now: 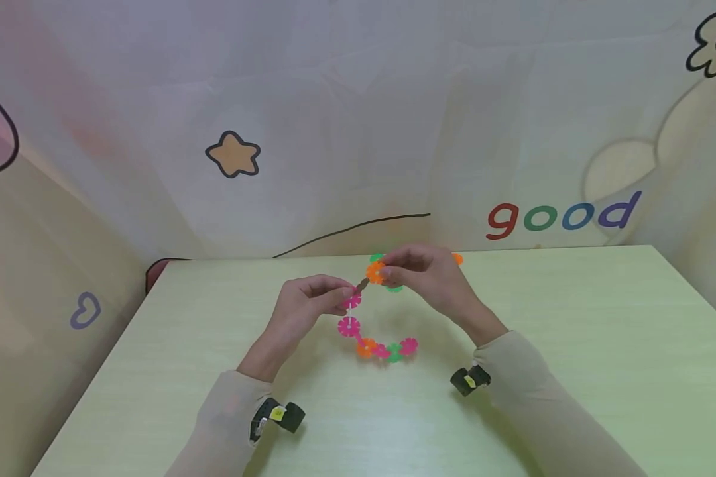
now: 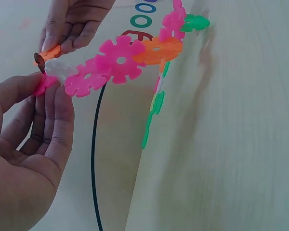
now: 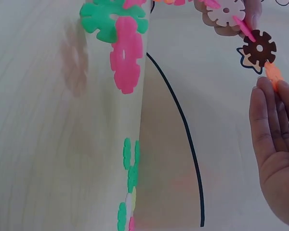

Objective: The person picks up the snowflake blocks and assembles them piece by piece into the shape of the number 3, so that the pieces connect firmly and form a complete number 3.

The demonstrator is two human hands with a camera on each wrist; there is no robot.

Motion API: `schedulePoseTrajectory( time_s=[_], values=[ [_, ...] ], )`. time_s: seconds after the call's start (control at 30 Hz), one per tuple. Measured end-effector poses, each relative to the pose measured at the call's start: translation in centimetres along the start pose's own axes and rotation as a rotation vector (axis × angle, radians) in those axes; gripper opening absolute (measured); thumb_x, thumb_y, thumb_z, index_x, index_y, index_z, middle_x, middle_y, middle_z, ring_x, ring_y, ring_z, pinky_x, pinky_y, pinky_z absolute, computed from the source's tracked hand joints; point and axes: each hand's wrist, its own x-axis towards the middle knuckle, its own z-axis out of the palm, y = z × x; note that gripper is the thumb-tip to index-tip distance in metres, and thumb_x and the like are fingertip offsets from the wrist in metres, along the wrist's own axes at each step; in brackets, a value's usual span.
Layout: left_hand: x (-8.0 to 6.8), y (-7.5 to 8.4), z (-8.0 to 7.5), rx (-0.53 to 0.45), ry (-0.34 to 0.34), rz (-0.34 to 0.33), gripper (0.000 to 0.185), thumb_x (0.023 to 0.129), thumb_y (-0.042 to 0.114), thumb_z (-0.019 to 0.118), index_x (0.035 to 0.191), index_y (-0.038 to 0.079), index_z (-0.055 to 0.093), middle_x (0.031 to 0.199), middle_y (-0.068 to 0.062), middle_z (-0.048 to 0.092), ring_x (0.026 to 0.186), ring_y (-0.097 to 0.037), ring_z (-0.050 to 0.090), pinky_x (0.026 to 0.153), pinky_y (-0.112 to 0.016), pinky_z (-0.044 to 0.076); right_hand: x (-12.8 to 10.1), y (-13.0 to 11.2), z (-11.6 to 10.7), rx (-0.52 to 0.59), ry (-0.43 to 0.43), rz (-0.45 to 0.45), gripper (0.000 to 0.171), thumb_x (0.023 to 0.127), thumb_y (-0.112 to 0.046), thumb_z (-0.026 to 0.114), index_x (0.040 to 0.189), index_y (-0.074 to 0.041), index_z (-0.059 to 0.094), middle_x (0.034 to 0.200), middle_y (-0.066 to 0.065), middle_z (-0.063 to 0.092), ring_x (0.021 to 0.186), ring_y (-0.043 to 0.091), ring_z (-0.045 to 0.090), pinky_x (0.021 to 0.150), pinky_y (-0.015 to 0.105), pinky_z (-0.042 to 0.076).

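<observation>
My left hand point(image 1: 304, 305) pinches a pink notched plastic disc point(image 1: 353, 300) between thumb and fingers. My right hand point(image 1: 432, 278) pinches an orange notched disc point(image 1: 374, 272) slightly higher and to the right. Between them a brown disc point(image 3: 259, 48) meets the orange disc's edge in the right wrist view and links to the pink one. From the left hand hangs a curved chain of interlocked discs: a white one point(image 2: 61, 70), pink ones point(image 2: 121, 60), an orange one point(image 2: 159, 50) and a green one point(image 1: 394, 352) near its pink free end point(image 1: 408, 346).
Behind the right hand lie loose discs on the pale table point(image 1: 573, 358), among them green ones point(image 1: 376, 258) and an orange one point(image 1: 458, 259). A printed fabric backdrop point(image 1: 358, 132) stands along the far edge. Each wrist wears a small black camera point(image 1: 470, 380).
</observation>
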Motion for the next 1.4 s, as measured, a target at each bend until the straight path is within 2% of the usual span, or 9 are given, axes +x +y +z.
schedulePoseTrajectory(
  time_s=[0.07,0.23,0.47,0.6,0.8,0.93,1.1,1.27,1.4],
  values=[
    [0.0,-0.1,0.1,0.005,-0.001,-0.001,0.02,0.099,0.02,0.079,0.111,0.004,0.08,0.105,-0.01,0.079,0.099,-0.045,0.074,0.092,-0.039,0.061,-0.1,0.0,0.1,0.006,-0.003,-0.004,0.018,0.098,-0.013,0.079,0.113,-0.005,0.077,0.102,0.01,0.078,0.091,0.03,0.076,0.092,0.049,0.062],
    [0.0,0.0,0.2,0.006,0.002,0.003,0.02,0.099,0.019,0.079,0.112,0.003,0.08,0.105,-0.011,0.079,0.094,-0.034,0.076,0.093,-0.041,0.061,-0.2,0.0,0.4,0.005,-0.001,-0.016,0.016,0.098,-0.011,0.079,0.111,-0.003,0.077,0.101,0.011,0.078,0.091,0.029,0.076,0.09,0.043,0.062],
    [-0.1,0.2,0.5,0.041,0.017,0.023,0.018,0.099,0.016,0.078,0.111,0.003,0.08,0.103,-0.01,0.078,0.098,-0.043,0.074,0.091,-0.041,0.062,-0.2,-0.1,0.6,0.01,-0.005,-0.032,0.015,0.097,-0.007,0.078,0.111,0.0,0.078,0.104,0.011,0.078,0.09,0.028,0.077,0.089,0.039,0.063],
    [-0.2,0.3,0.6,0.067,0.03,0.022,0.017,0.099,0.017,0.079,0.111,0.005,0.08,0.101,-0.009,0.078,0.092,-0.036,0.076,0.088,-0.037,0.062,-0.2,0.1,0.9,0.014,-0.005,-0.047,0.015,0.097,-0.004,0.077,0.111,0.001,0.078,0.105,0.011,0.078,0.09,0.028,0.077,0.089,0.04,0.063],
    [-0.2,0.2,0.7,0.074,0.034,0.03,0.018,0.099,0.016,0.079,0.111,0.003,0.08,0.1,-0.01,0.077,0.09,-0.034,0.076,0.088,-0.036,0.062,-0.3,0.3,1.1,-0.001,0.011,-0.045,0.015,0.097,-0.006,0.078,0.111,-0.001,0.078,0.103,0.01,0.078,0.089,0.026,0.078,0.089,0.038,0.063],
    [-0.2,0.2,0.8,0.063,0.038,0.038,0.017,0.099,0.015,0.079,0.11,0.003,0.08,0.099,-0.01,0.078,0.089,-0.032,0.076,0.088,-0.037,0.062,-0.3,0.3,1.2,-0.022,0.017,-0.048,0.015,0.098,-0.009,0.078,0.112,-0.003,0.079,0.103,0.008,0.079,0.091,0.024,0.078,0.091,0.04,0.062],
    [0.0,-0.3,0.8,0.011,0.02,0.033,0.02,0.099,0.015,0.078,0.113,0.001,0.078,0.102,-0.011,0.077,0.094,-0.038,0.075,0.09,-0.039,0.063,-0.4,0.3,1.2,-0.057,0.029,-0.04,0.021,0.099,-0.015,0.078,0.119,-0.007,0.079,0.102,0.004,0.079,0.092,0.022,0.077,0.094,0.046,0.061],
    [0.0,-0.4,0.8,-0.025,0.008,0.018,0.02,0.1,0.016,0.077,0.113,0.001,0.077,0.106,-0.012,0.077,0.102,-0.046,0.072,0.09,-0.038,0.063,-0.5,0.2,1.3,-0.079,0.003,-0.047,0.03,0.101,-0.015,0.076,0.13,-0.007,0.075,0.109,0.004,0.079,0.097,0.022,0.077,0.097,0.053,0.059],
    [0.0,-0.4,0.7,-0.046,-0.006,0.024,0.02,0.1,0.014,0.076,0.114,0.0,0.076,0.108,-0.013,0.077,0.104,-0.048,0.071,0.092,-0.04,0.062,-0.5,0.0,1.3,-0.088,-0.005,-0.058,0.032,0.101,-0.013,0.075,0.132,-0.007,0.074,0.109,0.004,0.078,0.099,0.022,0.077,0.096,0.055,0.059]
  ],
)
